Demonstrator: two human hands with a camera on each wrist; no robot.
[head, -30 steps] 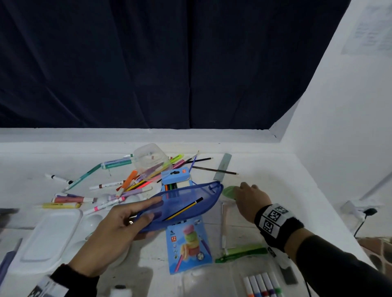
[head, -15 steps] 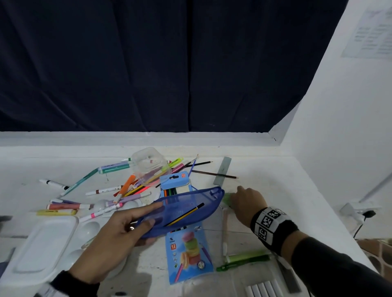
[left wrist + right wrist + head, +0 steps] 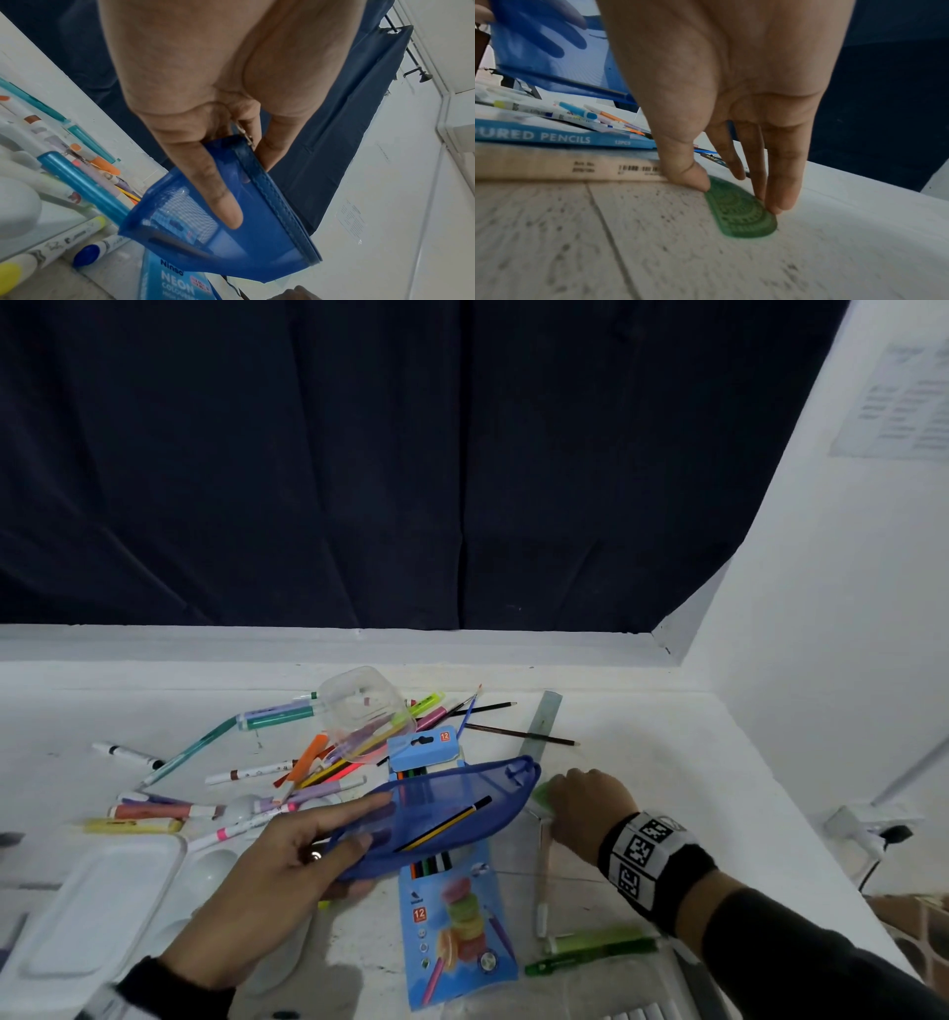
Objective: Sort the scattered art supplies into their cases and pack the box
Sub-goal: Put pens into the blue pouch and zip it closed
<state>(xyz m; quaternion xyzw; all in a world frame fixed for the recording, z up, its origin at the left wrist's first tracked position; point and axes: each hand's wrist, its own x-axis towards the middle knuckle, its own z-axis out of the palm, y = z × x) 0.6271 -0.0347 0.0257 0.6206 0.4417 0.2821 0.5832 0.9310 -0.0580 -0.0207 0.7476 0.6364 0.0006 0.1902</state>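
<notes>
Fingertips and thumb of the right hand pinch a flat green protractor at its edges, presumably to lift it off the white table. Left hand grips the blue mesh pouch, pencil inside, held ready nearby. Dark curtain behind.

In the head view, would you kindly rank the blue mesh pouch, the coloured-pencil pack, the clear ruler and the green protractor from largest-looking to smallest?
1. Coloured-pencil pack, though the pouch hides its middle.
2. Blue mesh pouch, held up nearer the camera, so this order is unsure.
3. Clear ruler.
4. Green protractor, mostly covered by the right hand.
</notes>
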